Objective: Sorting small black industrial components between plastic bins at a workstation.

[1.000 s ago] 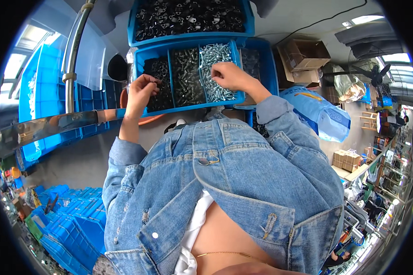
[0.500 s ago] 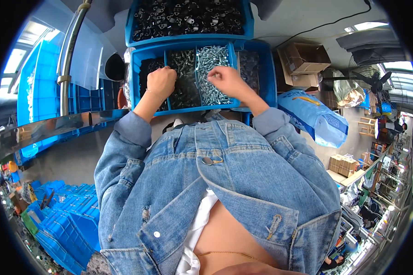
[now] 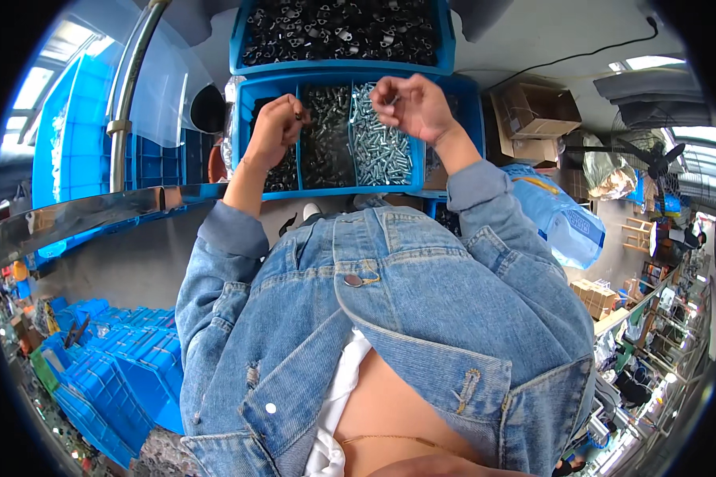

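Observation:
A blue divided bin (image 3: 326,191) lies in front of me. My left hand (image 3: 274,131) is closed over its left side, pinching a small dark part (image 3: 300,117) at the fingertips; its exact kind is too small to tell. My right hand (image 3: 422,111) is raised over the bin's right side, palm partly turned up, fingers curved and apart, with nothing visible in them. Below and left of it, silver screws (image 3: 382,151) fill one compartment. Small dark metal pieces (image 3: 326,143) fill the middle one, and black pieces (image 3: 282,176) the left one.
Beyond stands another blue bin (image 3: 235,60) of black metal clips (image 3: 342,33). A metal rail (image 3: 87,208) and upright pole (image 3: 121,103) are at left, stacked blue crates (image 3: 127,358) behind. Cardboard boxes (image 3: 537,111) and a blue bag (image 3: 565,222) are on the right.
My right hand has lifted from the screws, moving up and right and turning its palm upward. My left hand has turned, so the dark part at its fingertips shows. The view has shifted slightly.

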Demonstrator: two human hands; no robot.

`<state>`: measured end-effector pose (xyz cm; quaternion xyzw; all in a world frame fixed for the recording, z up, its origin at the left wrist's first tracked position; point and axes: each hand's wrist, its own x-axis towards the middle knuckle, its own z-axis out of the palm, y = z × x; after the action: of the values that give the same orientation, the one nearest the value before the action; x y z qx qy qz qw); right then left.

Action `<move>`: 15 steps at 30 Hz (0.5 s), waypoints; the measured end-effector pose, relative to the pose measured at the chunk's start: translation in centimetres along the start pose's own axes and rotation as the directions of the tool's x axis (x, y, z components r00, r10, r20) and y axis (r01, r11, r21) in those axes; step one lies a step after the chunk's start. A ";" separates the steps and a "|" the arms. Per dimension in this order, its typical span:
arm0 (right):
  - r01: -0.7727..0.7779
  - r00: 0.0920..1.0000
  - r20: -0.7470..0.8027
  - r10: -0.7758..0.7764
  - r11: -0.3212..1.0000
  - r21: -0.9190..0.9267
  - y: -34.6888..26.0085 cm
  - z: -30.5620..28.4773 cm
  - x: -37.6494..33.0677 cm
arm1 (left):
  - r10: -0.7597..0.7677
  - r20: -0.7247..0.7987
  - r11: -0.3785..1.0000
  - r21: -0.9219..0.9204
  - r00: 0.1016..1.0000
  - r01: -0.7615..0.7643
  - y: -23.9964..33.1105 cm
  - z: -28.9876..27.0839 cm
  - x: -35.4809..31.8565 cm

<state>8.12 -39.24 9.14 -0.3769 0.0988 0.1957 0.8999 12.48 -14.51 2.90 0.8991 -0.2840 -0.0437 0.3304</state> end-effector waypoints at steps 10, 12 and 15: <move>0.204 0.673 0.416 -0.612 -0.387 -0.899 -6.6 -5.6 12.9 | -0.138 0.079 0.988 -0.065 0.987 0.143 0.9 2.2 3.2; 0.240 0.713 0.358 -0.603 -0.270 -0.932 -6.8 -5.4 13.1 | -0.070 0.071 0.926 0.375 0.995 0.039 1.1 3.3 2.9; 0.274 0.832 0.170 -0.528 0.124 -0.954 -7.1 -5.5 12.8 | -0.069 0.044 0.930 0.363 0.997 0.048 1.1 3.0 3.3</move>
<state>22.57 -44.13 5.69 -0.8708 -0.0521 -0.0776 0.4826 13.90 -18.70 1.57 0.9510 -0.2694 -0.0256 0.1497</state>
